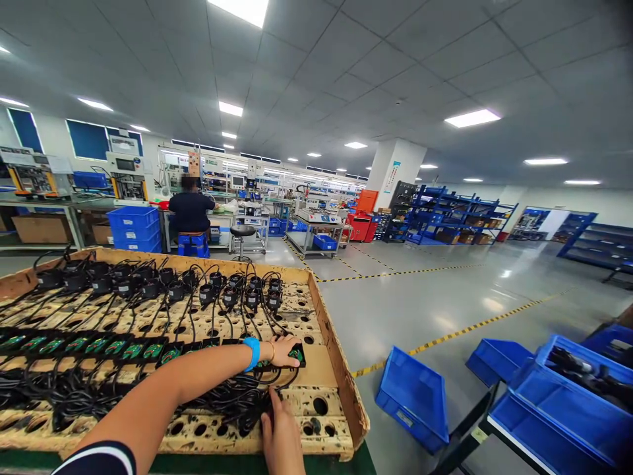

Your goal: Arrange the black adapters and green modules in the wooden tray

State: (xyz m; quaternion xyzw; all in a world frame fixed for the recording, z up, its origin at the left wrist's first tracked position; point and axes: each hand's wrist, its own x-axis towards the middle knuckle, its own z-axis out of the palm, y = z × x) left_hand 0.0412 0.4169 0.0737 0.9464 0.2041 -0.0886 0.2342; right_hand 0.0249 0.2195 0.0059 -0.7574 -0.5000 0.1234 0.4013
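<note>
A perforated wooden tray holds a row of black modules with green boards and tangled black cables. My left hand, with a blue wristband, reaches across the tray. Its fingers are curled on the last black module at the right end of the row. My right hand lies at the tray's near edge, fingers stretched forward, tips touching the cable bundle. Several round black parts with leads stand along the back of the tray.
Blue bins stand on the floor and on a stand to the right. Yellow tape marks the grey floor. At the back a seated person works at a bench beside stacked blue crates and a stool.
</note>
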